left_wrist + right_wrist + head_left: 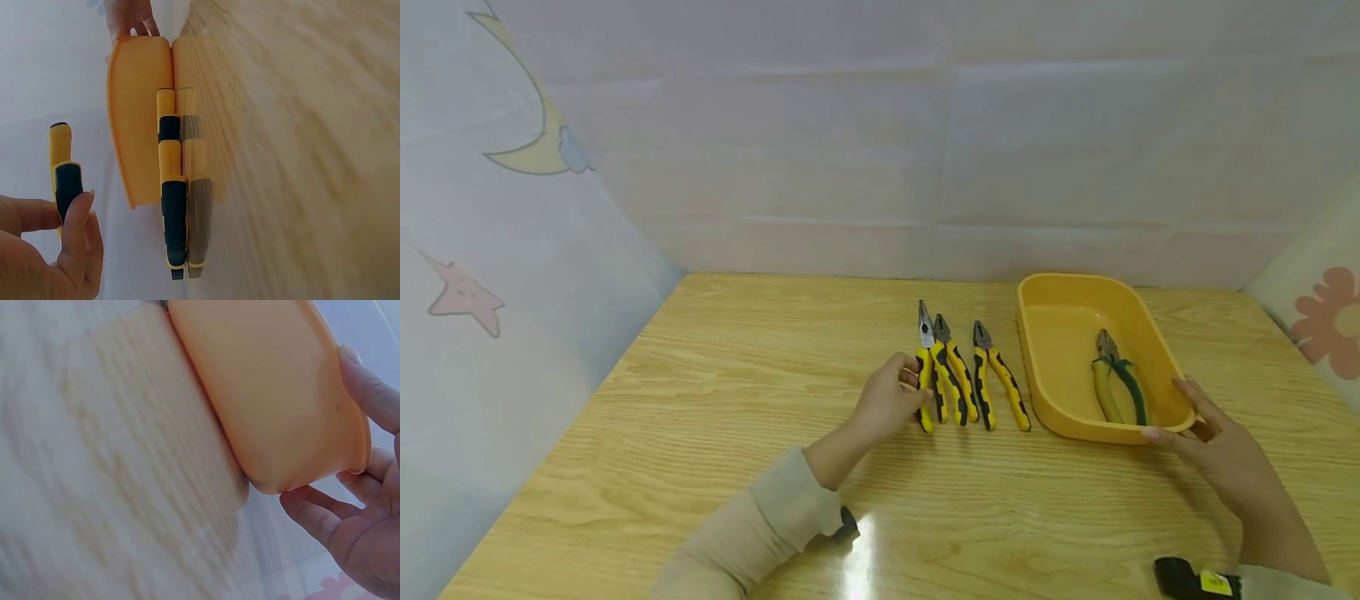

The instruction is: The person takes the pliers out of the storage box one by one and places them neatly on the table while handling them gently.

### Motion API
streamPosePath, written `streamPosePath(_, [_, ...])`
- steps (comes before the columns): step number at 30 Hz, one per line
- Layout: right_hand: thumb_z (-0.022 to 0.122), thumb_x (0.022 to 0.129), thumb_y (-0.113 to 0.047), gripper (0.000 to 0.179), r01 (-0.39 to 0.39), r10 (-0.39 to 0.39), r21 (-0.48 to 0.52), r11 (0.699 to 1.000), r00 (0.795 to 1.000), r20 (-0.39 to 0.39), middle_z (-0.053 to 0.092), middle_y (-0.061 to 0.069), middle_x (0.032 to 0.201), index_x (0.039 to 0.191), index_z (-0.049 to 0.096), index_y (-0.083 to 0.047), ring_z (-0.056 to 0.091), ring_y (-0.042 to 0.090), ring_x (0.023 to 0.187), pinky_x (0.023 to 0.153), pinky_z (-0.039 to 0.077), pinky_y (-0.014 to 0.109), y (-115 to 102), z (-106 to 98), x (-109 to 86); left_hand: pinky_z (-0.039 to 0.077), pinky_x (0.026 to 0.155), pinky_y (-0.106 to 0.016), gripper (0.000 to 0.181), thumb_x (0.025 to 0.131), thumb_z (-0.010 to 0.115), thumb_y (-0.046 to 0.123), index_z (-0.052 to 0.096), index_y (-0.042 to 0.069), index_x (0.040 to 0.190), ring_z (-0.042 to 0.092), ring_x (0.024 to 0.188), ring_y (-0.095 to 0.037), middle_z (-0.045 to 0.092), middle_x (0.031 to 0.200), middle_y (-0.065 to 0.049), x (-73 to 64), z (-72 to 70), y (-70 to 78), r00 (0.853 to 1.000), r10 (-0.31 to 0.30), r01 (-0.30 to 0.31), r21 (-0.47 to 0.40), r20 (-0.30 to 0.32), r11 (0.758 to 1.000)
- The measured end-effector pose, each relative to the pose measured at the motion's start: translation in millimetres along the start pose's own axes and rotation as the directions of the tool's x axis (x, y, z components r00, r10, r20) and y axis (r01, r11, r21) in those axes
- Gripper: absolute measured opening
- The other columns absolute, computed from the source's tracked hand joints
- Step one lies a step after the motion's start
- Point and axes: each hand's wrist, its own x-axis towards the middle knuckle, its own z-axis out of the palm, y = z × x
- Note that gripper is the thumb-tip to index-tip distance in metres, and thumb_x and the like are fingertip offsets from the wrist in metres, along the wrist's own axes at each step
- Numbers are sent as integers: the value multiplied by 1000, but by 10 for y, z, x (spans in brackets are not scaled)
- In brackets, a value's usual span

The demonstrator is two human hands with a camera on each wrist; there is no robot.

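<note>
My left hand [891, 400] pinches a handle of the needle-nose pliers [927, 335], whose silver jaws point toward the wall. In the left wrist view, these pliers [68, 184] are raised off the table. Just right of them lie combination pliers [942, 329] with yellow and black handles, partly overlapped in the head view. A similar pair of pliers [982, 336] lies further right, handles spread. My right hand [1232, 454] grips the near right corner of a yellow plastic bin [1037, 379], thumb and fingers at the rim. Inside the bin rest pliers [1107, 346] with one yellow and one green handle.
The wooden table [737, 358] meets a pale cloth-covered wall [820, 167] at its back edge. Printed cloth [497, 275] with a moon and a star stands along the left side. A dark wrist device [1180, 577] shows by the right sleeve.
</note>
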Motion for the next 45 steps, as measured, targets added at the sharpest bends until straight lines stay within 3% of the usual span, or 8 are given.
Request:
streamPosePath(13, [53,85,-36,78,-5,5,14,1000,1000,7,-14,-27,131,136,-6,-30,17,49,116,76,28,63,-24,-5,-2,50,53,-33,28,79,60,0,45,0,103,53,63,-18,49,90,-10,47,-86,-54,1000,11,-10,69,-21,998])
streamPosePath(20, [52,85,-37,78,-13,13,12,1000,1000,23,-15,-17,134,135,-8,-32,16,51,115,75,27,64,-23,-7,-1,50,53,-30,27,80,59,0,45,1,103,54,64,-18,48,89,-10,83,-142,-77,1000,-20,22,82,-22,996])
streamPosePath(27, [52,85,-36,78,-20,19,36,999,999,27,-14,-25,131,135,-7,-33,13,49,117,77,25,65,-26,-3,6,50,51,-30,26,78,60,0,45,0,99,52,63,-17,47,84,-9,133,-163,-120,999,-16,20,124,-34,992])
streamPosePath(37, [52,85,-38,79,-30,30,11,999,999,33,-15,2,139,134,-10,-32,13,51,116,76,25,65,-25,-7,13,49,49,-30,26,77,62,1,45,-1,96,50,58,-16,46,80,-9,191,-189,-157,999,-15,21,193,-28,981])
streamPosePath(41, [52,85,-38,79,-27,27,12,1000,999,34,-16,0,139,134,-10,-33,13,51,116,76,26,65,-18,-8,13,49,50,-30,25,78,62,1,46,-2,97,50,56,-16,46,79,-9,197,-207,-162,999,-30,33,203,-15,979])
streamPosePath(45, [52,85,-37,79,-33,33,12,999,999,40,-12,8,140,134,-10,-32,14,52,115,76,26,65,-21,-13,7,48,48,-27,26,78,62,3,46,-2,98,51,58,-16,47,81,-9,208,-222,-170,999,-39,39,226,-4,973])
